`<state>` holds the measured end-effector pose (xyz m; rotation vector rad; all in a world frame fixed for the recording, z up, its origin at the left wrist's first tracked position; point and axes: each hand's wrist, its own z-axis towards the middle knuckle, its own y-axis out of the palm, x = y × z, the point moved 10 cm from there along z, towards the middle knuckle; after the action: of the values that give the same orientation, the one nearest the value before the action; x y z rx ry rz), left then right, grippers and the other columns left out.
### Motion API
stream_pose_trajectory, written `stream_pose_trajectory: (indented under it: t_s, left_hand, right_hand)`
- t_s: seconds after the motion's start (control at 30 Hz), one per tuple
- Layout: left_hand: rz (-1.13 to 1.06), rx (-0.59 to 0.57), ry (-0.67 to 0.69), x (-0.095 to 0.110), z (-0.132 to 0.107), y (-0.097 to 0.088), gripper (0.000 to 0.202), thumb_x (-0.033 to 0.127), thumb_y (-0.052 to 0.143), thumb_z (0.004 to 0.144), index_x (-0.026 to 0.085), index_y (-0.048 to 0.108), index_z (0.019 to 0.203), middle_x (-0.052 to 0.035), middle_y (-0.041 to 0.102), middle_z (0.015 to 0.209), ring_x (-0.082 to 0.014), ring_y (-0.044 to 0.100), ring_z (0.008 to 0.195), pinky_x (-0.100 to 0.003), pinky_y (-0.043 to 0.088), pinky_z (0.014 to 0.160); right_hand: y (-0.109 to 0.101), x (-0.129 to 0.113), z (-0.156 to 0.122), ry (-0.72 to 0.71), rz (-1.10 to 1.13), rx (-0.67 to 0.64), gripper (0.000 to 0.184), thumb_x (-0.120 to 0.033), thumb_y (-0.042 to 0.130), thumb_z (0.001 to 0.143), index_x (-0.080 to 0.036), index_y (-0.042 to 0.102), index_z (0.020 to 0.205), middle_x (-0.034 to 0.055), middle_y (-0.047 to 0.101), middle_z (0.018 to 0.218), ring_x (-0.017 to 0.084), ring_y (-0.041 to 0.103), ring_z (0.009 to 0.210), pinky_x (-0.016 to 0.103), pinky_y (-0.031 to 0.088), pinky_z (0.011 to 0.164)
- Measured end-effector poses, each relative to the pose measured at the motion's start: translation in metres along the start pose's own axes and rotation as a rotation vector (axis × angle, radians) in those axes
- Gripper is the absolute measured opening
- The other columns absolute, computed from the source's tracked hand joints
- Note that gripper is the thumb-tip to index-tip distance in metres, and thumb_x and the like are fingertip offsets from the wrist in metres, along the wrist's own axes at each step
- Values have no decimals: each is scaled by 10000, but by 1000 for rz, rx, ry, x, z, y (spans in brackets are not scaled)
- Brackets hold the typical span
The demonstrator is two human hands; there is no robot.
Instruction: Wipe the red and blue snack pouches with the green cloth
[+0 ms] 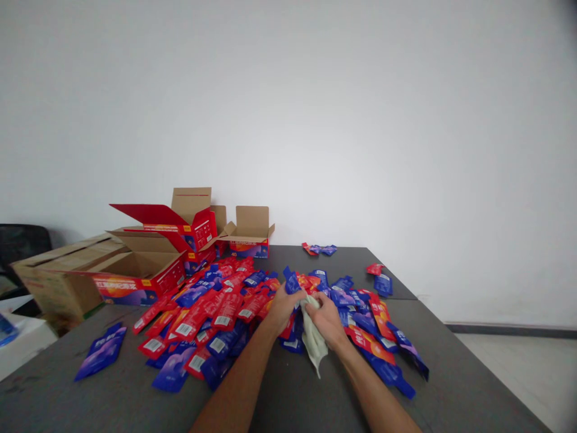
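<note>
Between my hands, at the middle of the table, a pale cloth [314, 337] hangs down in folds. My right hand [325, 316] is closed around its upper part. My left hand [283, 305] grips a blue pouch [292, 281], whose narrow spout end points up and away from me. The cloth's top meets the pouch's side between the two hands. Red and blue pouches lie heaped close by, a large pile [216, 313] to the left and a smaller pile [367, 328] to the right.
Open red printed cartons [135, 282] stand at the back left, with a smaller open carton [249, 240] behind the pile. A large brown box [58, 282] sits beyond the left edge. A few pouches [321, 249] lie at the table's far end; a blue pouch [103, 352] lies alone at left.
</note>
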<state>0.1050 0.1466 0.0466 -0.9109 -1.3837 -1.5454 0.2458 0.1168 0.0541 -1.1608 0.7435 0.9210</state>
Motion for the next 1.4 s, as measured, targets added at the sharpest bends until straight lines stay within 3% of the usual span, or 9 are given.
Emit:
stream_pose_trajectory:
  t_s: [0.07, 0.2, 0.3, 0.57, 0.87, 1.0, 1.13, 1.23, 1.4]
  left_hand:
    - [43, 47, 31, -2, -6, -8, 438, 207, 841, 530, 155, 668, 929, -82, 733, 889, -221, 684, 786, -340, 539, 752]
    - [86, 151, 108, 6, -15, -32, 325, 317, 761, 665, 152, 662, 926, -68, 733, 880, -222, 682, 785, -358, 544, 756]
    - [230, 145, 111, 14, -22, -42, 292, 331, 739, 691, 139, 697, 907, -63, 739, 855, -227, 680, 791, -342, 529, 760]
    - [366, 96, 114, 24, -36, -43, 152, 188, 670, 654, 145, 695, 797, -11, 690, 737, -179, 613, 677, -272, 489, 642]
    - [324, 111, 122, 31, -47, -48, 279, 384, 722, 734, 137, 723, 864, -57, 719, 829, -221, 643, 796, -321, 507, 750]
    - [31, 18, 54, 10, -45, -35, 331, 391, 681, 783, 155, 707, 1013, -64, 724, 930, -219, 653, 876, -343, 498, 844]
    - [-216, -86, -54, -6, -45, -20, 429, 264, 687, 749, 189, 642, 1169, -61, 721, 977, -196, 660, 862, -334, 503, 841]
    - [-176, -120, 18, 6, -45, -18, 503, 171, 661, 736, 214, 608, 1234, -65, 716, 1029, -191, 659, 910, -327, 498, 867]
    - [21, -269, 117, 20, -47, -10, 420, 131, 591, 745, 199, 667, 1153, -66, 715, 1038, -223, 636, 1018, -358, 493, 916]
  right_hand:
    - [0, -2, -1, -20, 46, 24, 154, -316, 567, 785, -194, 584, 877, -3, 656, 782, 194, 605, 727, 275, 436, 673]
    - [-7, -21, -9, -137, 48, 56, 135, -281, 564, 789, -204, 591, 896, -14, 655, 796, 188, 602, 737, 280, 445, 698]
    - [-14, -33, -17, -202, 4, 114, 176, -245, 557, 782, -209, 596, 950, -11, 662, 834, 187, 600, 747, 288, 462, 719]
    - [-6, -58, -48, -479, -69, 170, 406, -134, 509, 741, -198, 604, 1130, 71, 642, 1072, 227, 617, 999, 357, 508, 906]
    - [8, -73, -71, -645, -100, 219, 450, -125, 534, 805, -213, 560, 1246, 118, 598, 1240, 274, 566, 1180, 467, 491, 1015]
    - [15, -68, -73, -648, -134, 223, 448, -181, 612, 850, -219, 539, 1290, 134, 581, 1269, 285, 555, 1200, 481, 493, 1024]
    - [32, -60, -71, -671, -152, 130, 436, -187, 624, 866, -242, 564, 1294, 131, 561, 1289, 275, 558, 1194, 454, 513, 1004]
    - [38, -57, -70, -683, -169, 84, 429, -138, 535, 898, -265, 585, 1304, 120, 566, 1267, 253, 571, 1152, 432, 531, 963]
    - [38, -58, -67, -697, -214, 54, 433, -107, 481, 926, -291, 621, 1291, 97, 620, 1175, 229, 588, 1067, 411, 534, 910]
